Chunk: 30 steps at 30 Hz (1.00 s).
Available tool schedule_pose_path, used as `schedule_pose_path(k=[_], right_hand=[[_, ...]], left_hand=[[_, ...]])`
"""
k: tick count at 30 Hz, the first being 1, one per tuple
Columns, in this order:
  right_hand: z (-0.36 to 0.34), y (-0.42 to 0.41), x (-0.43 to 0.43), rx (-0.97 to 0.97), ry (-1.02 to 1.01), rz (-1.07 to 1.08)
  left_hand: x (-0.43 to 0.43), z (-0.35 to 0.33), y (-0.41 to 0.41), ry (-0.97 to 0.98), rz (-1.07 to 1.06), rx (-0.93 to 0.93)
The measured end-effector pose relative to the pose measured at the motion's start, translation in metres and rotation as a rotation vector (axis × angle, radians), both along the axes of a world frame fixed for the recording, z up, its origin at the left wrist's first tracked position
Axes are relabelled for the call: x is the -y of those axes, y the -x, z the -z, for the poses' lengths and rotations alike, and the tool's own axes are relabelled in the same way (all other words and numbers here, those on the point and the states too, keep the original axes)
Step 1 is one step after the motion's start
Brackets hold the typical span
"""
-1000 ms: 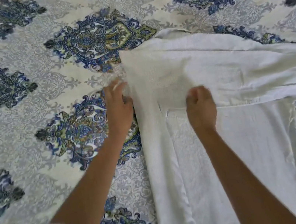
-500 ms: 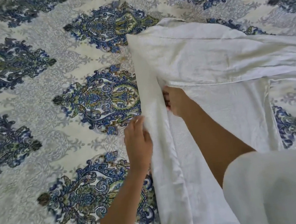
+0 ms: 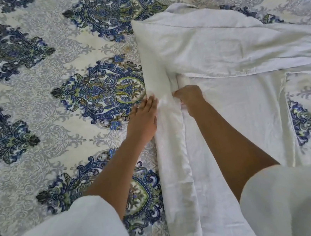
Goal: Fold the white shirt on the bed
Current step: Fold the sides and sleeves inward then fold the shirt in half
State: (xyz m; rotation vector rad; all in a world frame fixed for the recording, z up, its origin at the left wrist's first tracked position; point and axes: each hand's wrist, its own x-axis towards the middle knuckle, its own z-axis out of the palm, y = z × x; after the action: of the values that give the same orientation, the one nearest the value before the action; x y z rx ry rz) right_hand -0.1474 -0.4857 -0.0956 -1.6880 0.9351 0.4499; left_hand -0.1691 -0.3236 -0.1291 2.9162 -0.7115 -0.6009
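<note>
Patterned blue-and-cream bedspread (image 3: 47,106) carries the white cotton shirt (image 3: 221,50), whose left side panel is being folded inward: left hand (image 3: 142,120) lies flat with fingers extended against that fold's outer edge, right hand (image 3: 190,98) curls closed on its inner edge, and next likely comes pressing the crease flat.

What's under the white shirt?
The white shirt lies on the patterned bedspread, which shows around it. The left hand and right hand press its folded side strip. Anything beneath the cloth is covered.

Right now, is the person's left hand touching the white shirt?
Touching. The head view shows the left hand lying flat with its fingers pressed against the folded left edge of the white shirt, no gap between them.
</note>
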Motion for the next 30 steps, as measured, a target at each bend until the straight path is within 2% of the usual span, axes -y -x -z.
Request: schedule_pose_path(k=[4, 11, 17, 20, 22, 25, 30], right_hand=[[-0.011, 0.057, -0.010, -0.021, -0.190, 0.028], [0.015, 0.164, -0.024, -0.243, 0.008, -0.135], [0.004, 0.236, -0.041, -0.362, -0.028, -0.217], [0.005, 0.266, -0.046, -0.375, -0.042, -0.241], [0.007, 0.284, -0.048, -0.372, -0.054, -0.245], [0.009, 0.306, -0.049, -0.373, -0.051, -0.260], [0.006, 0.329, -0.053, -0.328, -0.022, -0.270]], left_hand=[[-0.014, -0.007, 0.065, 0.054, 0.027, -0.045], [-0.043, -0.008, 0.179, 0.262, -0.026, -0.058], [-0.055, -0.019, 0.241, 0.344, -0.100, 0.022], [-0.060, -0.016, 0.264, 0.454, -0.226, 0.008], [-0.061, -0.017, 0.281, 0.550, -0.355, -0.059], [-0.062, -0.021, 0.308, 0.592, -0.499, -0.149], [-0.063, -0.023, 0.353, 0.543, -0.477, -0.163]])
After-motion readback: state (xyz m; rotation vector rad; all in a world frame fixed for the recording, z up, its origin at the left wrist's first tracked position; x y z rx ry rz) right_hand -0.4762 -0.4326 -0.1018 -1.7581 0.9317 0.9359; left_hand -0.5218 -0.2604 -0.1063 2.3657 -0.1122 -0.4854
